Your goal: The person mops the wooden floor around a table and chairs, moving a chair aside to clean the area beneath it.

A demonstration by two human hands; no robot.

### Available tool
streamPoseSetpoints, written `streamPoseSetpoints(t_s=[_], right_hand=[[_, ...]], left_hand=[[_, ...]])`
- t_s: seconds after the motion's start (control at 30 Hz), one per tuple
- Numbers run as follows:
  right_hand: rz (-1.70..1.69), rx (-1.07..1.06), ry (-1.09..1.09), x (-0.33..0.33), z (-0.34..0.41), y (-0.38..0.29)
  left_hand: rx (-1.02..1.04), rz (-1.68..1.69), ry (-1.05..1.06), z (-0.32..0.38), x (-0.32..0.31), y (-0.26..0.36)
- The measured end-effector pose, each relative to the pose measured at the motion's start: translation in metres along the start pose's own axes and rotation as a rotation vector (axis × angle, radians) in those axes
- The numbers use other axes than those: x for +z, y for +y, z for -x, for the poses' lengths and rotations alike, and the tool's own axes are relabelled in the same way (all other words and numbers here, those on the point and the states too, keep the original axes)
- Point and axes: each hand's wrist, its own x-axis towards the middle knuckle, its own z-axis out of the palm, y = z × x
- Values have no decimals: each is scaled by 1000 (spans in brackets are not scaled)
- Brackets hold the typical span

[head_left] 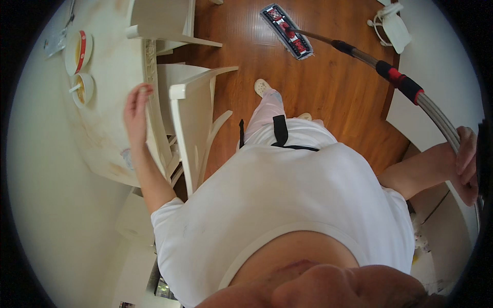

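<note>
A flat mop with a red and black plate and a grey fringed pad (pixel 287 30) lies on the wood floor ahead of me. Its metal pole (pixel 435 109), with black and red collars, curves to the right in the view. My right hand (pixel 467 165) grips this pole near the right rim, where the pole's upper end is partly hidden. At the left, my left hand (pixel 136 111) is raised over the edge of a pale marble-look table (pixel 111 134). Its fingers are loosely bent and nothing shows in them.
Two white chairs (pixel 192 92) (pixel 169 23) stand against the table's right side. On the table are a bowl with a red band (pixel 81 52) and a smaller bowl with a white spoon (pixel 85 90). A small white seat or stool (pixel 394 29) stands by the wall at the upper right.
</note>
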Motion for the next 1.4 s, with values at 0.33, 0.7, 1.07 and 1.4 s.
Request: streamPoseSetpoints(t_s=[0.33, 0.7, 1.07, 1.4], right_hand=[[286, -59, 927, -12, 177, -57], [413, -101, 379, 34, 299, -209], [561, -116, 554, 82, 299, -206], [671, 196, 744, 46, 247, -21]], left_hand=[[223, 201, -553, 82, 216, 121], [963, -86, -982, 217, 528, 59], [1119, -291, -980, 186, 519, 49], [981, -491, -577, -31, 539, -1]])
